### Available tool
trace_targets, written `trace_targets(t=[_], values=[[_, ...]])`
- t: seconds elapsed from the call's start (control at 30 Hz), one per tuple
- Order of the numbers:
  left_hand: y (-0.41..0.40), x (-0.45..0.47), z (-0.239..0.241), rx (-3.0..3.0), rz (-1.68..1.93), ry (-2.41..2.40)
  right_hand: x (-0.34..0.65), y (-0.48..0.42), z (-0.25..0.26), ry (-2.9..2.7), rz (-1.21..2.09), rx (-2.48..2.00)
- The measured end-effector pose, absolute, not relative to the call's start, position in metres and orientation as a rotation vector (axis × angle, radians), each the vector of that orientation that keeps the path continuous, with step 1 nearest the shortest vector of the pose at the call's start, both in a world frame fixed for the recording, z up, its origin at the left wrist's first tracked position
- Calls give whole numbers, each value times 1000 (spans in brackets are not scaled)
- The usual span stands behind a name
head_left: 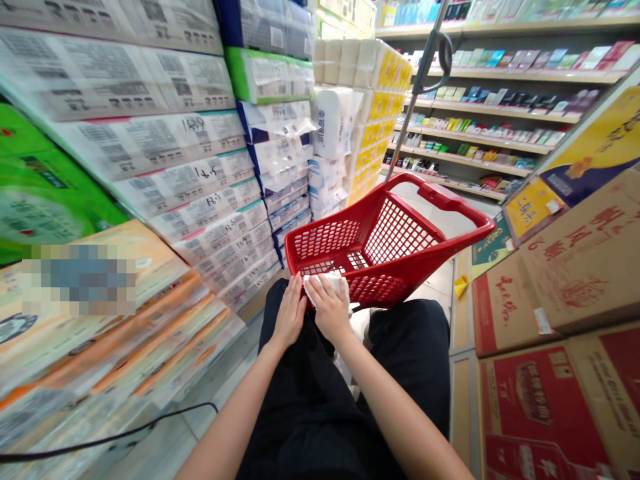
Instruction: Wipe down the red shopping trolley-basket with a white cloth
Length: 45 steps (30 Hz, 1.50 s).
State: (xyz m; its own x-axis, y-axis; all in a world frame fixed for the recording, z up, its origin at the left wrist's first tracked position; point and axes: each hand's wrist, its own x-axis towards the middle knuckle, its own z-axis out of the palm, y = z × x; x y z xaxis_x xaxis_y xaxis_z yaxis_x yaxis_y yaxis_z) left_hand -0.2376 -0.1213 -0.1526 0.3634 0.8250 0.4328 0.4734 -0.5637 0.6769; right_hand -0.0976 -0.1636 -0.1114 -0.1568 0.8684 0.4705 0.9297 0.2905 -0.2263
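A red plastic shopping basket (pixel 390 283) with latticed sides stands on the floor before my knees, and its inside shows bare mesh. My right hand (pixel 327 307) presses a white cloth (pixel 341 280) against the basket's near rim, toward the left corner. The fingers lie over the cloth, which is partly hidden under them. Just to its left, my left hand (pixel 291 310) rests with extended fingers at the basket's near left corner. Its fingers lie flat and I see nothing in them. A long grey pole handle (pixel 417 80) with a loop rises from the basket's far side.
Tall stacks of wrapped tissue packs (pixel 170 147) crowd the left side. Cardboard cartons (pixel 575 267) line the right. Stocked shelves (pixel 505 73) stand at the back. A black cable (pixel 165 421) runs low at the left, and a small yellow piece (pixel 461 286) lies near the cartons.
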Motion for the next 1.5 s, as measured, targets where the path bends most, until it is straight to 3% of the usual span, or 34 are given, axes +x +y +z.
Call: trace_targets(t=[0.37,0.5,0.73,0.93,1.2,1.33,1.5], values=[[-125,-236,-145,2138,1090,1121,52,-170,-88,-1710,-435,-1958],[-125,-235,-148,2112,1114,1118,9,-165,-92,-1568,-333,-1995],[-120,-240,-157,2152,1106,1075,-119,-162,-109,-1934,-74,-1690],[-121,-239,-153,2157,1094,1106,-81,-166,-107,-2049,-164,-1608],[-124,-235,-150,2110,1119,1114,33,-168,-87,-1639,-375,-1994],[-122,-235,-153,2120,1128,1122,-7,-161,-88,-1519,-241,-2019],[-119,-239,-158,2165,1116,1086,-100,-159,-101,-1823,-51,-1791]])
